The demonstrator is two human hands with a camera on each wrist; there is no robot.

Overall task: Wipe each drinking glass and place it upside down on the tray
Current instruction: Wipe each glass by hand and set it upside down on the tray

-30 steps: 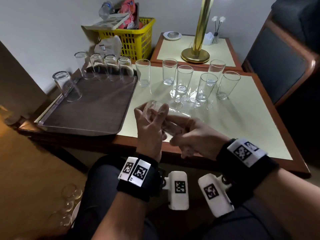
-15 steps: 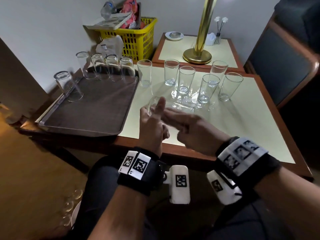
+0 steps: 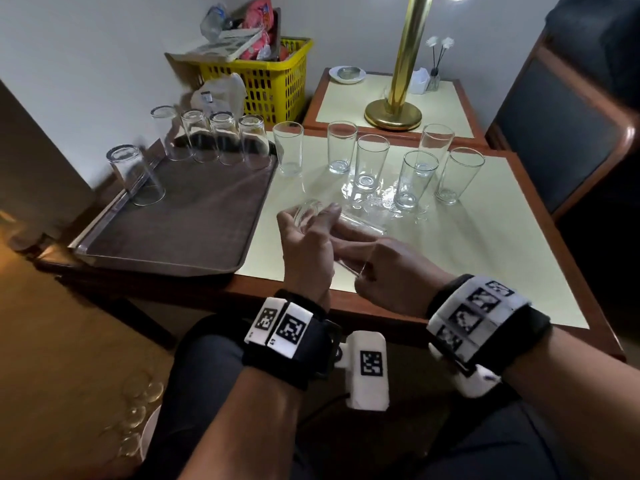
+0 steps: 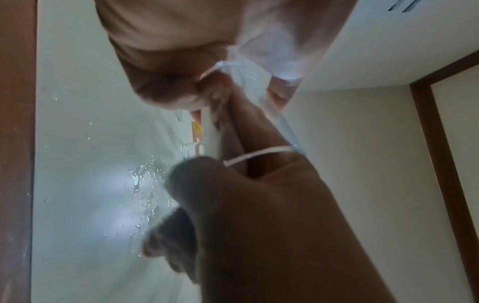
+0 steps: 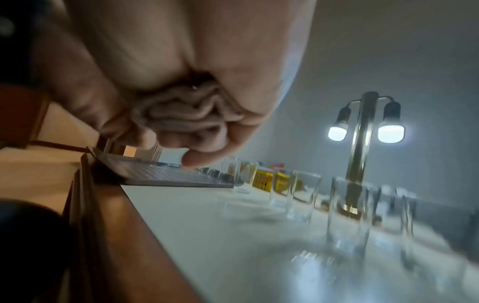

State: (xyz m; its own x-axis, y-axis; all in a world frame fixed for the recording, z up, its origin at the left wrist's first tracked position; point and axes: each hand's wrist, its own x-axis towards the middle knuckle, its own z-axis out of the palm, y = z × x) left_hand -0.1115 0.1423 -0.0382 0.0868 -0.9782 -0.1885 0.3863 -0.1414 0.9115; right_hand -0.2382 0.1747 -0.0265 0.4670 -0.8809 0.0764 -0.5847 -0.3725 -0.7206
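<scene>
Left hand [image 3: 304,247]: curled round the base end of a clear, tapered drinking glass [image 3: 346,233], which it holds on its side above the near edge of the surface; fingertips lap over the closed end.
Right hand [image 3: 391,271]: at the open rim end of the same glass, fingers reaching into or along it. The right wrist view shows a crumpled greyish-brown cloth [image 5: 186,119] bunched in its curled fingers. Whether the cloth is inside the glass I cannot tell.
Step (judged): wiping in progress; glass not yet turned over.
Handling (judged): thin-walled, rigid, brittle, light. Droplets on the surface below the hands suggest wet, slippery glass. Best hold: round the thick base or mid-wall with the whole hand, not a pinch on the rim; set down rim first, gently.
Surface [image 3: 467,258]: pale yellow top with a brown wooden edge, under both hands.
Beyond the hands: six upright clear glasses [image 3: 370,164] in a loose cluster, still to be done.
Left of the left hand: dark brown rectangular tray [image 3: 180,223], apart from the hands. Five glasses stand inverted on it, four in a row [image 3: 221,140] along its far edge and one [image 3: 135,174] alone at its left side.
Progress (judged): under half done.
Farther still: brass lamp base [image 3: 393,114] on a second small table; yellow plastic basket [image 3: 273,81] against the wall.
</scene>
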